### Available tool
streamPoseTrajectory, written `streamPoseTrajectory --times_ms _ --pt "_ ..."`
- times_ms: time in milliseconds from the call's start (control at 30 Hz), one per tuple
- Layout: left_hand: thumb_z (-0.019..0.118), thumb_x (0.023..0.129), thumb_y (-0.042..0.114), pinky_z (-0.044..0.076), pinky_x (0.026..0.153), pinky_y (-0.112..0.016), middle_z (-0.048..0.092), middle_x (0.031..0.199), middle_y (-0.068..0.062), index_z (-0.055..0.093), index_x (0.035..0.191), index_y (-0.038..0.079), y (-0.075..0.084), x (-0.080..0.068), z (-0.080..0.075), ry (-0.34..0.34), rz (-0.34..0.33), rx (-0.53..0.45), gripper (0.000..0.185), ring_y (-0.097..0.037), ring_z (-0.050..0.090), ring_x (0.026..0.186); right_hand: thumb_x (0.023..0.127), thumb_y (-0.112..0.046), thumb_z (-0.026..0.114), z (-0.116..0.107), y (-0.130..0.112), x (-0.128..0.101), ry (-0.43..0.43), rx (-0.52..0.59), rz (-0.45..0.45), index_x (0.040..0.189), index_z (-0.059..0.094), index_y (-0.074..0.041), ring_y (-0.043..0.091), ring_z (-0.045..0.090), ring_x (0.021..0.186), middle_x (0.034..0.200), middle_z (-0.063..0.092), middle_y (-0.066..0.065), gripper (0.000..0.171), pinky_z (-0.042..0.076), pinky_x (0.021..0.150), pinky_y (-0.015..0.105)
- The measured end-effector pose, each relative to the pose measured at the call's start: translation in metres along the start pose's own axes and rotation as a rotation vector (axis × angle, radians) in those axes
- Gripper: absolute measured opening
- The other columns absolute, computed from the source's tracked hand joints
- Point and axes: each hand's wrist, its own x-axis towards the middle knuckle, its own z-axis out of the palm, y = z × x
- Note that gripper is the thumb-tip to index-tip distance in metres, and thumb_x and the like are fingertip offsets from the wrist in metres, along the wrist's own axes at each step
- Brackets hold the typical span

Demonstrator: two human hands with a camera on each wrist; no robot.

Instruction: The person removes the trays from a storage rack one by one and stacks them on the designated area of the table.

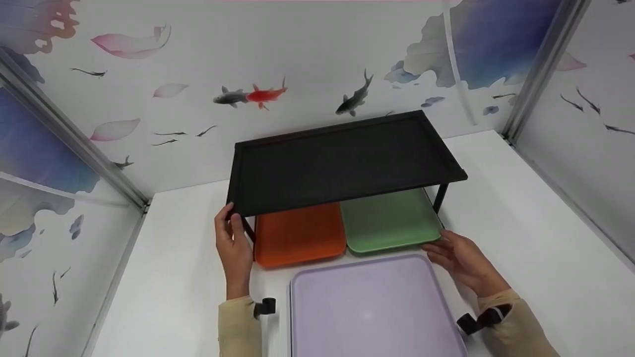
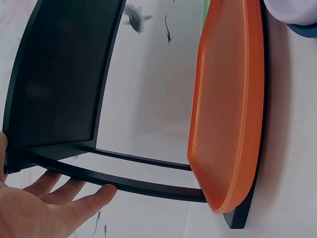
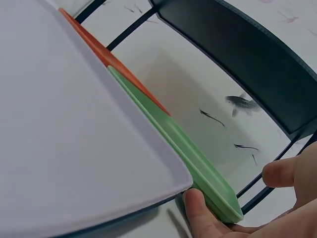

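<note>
Black two-tier rack stands on the white table against the fish-patterned back wall. Its lower level holds an orange tray and a green tray side by side. Left hand rests at the rack's front-left corner, fingers straight, thumb against the top shelf edge. Right hand touches the green tray's front-right corner, thumb against its rim, fingers relaxed. Lilac tray lies on the table between both hands, just in front of the rack.
</note>
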Motion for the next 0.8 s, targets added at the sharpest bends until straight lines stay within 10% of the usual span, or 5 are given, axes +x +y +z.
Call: streamPoseTrajectory --times_ms 467,633,800 --pt "0.044 0.111 0.016 0.030 0.123 -0.049 0.049 0.149 -0.018 0.045 0.145 0.001 0.030 -0.006 0.004 0.021 0.000 0.017 0.038 -0.032 0.043 0.142 0.107 -0.013 0.050 0.018 -0.018 0.004 0.009 0.430 0.099 0.155 0.007 -0.008 0.020 0.063 0.114 0.133 0.035 0.013 0.065 0.045 0.111 0.029" --pt "0.046 0.110 0.013 0.030 0.123 -0.048 0.050 0.150 -0.015 0.046 0.146 0.004 0.014 -0.003 0.003 0.023 -0.004 0.028 0.037 -0.029 0.044 0.143 0.109 -0.012 0.041 0.028 -0.020 0.011 0.005 0.542 0.121 0.161 -0.018 -0.015 0.030 0.023 0.153 0.153 0.021 0.023 0.078 0.034 0.119 0.035" --pt "0.048 0.110 0.015 0.033 0.122 -0.046 0.051 0.151 -0.008 0.048 0.146 0.010 -0.003 0.001 0.002 0.017 0.004 0.036 0.037 -0.024 0.046 0.142 0.111 -0.010 0.029 0.030 -0.018 0.015 -0.007 0.642 0.151 0.156 -0.032 -0.021 0.026 -0.008 0.156 0.167 -0.021 0.014 0.077 0.016 0.126 0.038"
